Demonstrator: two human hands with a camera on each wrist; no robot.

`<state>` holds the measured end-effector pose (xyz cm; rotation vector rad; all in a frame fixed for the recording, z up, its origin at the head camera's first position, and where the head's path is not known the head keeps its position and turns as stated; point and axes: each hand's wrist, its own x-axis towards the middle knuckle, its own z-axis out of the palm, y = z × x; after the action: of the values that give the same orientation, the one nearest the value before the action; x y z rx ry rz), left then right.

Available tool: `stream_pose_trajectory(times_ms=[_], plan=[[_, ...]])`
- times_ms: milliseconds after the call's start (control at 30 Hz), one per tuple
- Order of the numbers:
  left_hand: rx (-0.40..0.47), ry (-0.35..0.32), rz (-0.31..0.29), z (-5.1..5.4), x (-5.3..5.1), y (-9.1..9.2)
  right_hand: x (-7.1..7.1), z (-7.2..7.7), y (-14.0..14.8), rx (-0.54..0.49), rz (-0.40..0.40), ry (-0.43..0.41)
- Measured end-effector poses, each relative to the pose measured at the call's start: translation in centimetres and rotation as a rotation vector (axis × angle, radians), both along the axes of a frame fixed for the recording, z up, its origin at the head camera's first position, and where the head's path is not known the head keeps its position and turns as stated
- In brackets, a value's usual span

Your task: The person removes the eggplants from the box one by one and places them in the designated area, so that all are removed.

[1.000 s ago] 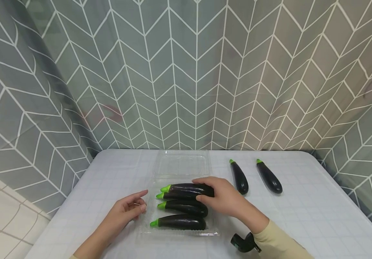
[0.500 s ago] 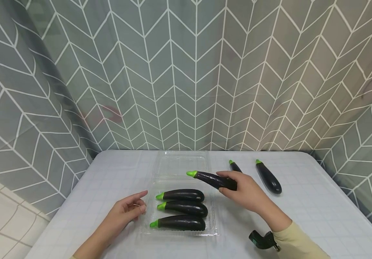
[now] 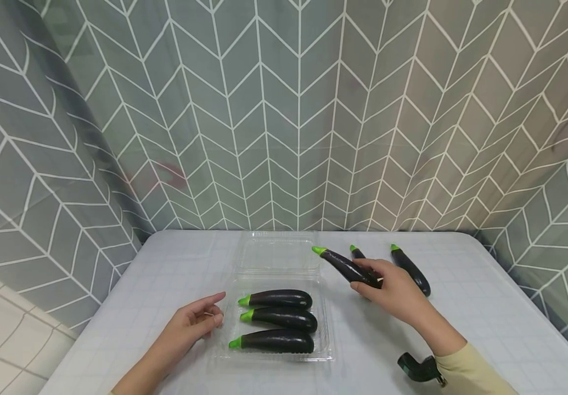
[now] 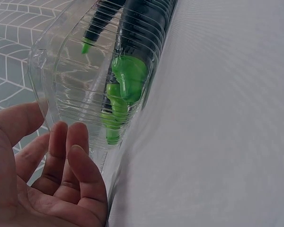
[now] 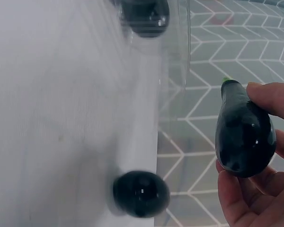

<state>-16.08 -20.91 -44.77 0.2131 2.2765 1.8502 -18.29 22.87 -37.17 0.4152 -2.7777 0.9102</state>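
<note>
My right hand point(image 3: 397, 288) grips a dark eggplant point(image 3: 345, 265) by its thick end, above the table to the right of a clear plastic container point(image 3: 324, 329). In the right wrist view, thumb and fingers pinch the held eggplant point(image 5: 246, 135). Three eggplants point(image 3: 279, 340) lie side by side in the container, green stems to the left. My left hand point(image 3: 190, 323) stays at the container's left edge, fingers loosely bent and holding nothing. In the left wrist view, that hand point(image 4: 61, 170) is close against the clear wall point(image 4: 42, 85); whether it touches is unclear.
The container's clear lid point(image 3: 280, 252) lies folded back behind it. Two more eggplants stand on the white table point(image 3: 175, 263) at the right: one point(image 3: 412, 270) beyond my right hand, another point(image 3: 357, 253) partly hidden behind the held one. A patterned curtain point(image 3: 284, 120) hangs behind the table.
My right hand has lifted one eggplant from the back of the container and carried it to the right, over the table. The left hand has hardly moved.
</note>
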Motion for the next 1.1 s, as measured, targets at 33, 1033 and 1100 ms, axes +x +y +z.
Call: stream_pose_trajectory(times_ms=[33,1033,1100], plan=[[-0.003,-0.005,0.002,0.0,0.0,0.0,0.0,0.0,0.2,-0.001,-0.008,-0.004],[-0.009,-0.034,0.016,0.0,0.1,0.1,-0.9,-0.7,8.8,0.052,-0.2,-0.013],[-0.008,-0.033,0.016,0.0,0.1,0.0,-0.9,-0.8,9.3,0.058,-0.212,-0.015]])
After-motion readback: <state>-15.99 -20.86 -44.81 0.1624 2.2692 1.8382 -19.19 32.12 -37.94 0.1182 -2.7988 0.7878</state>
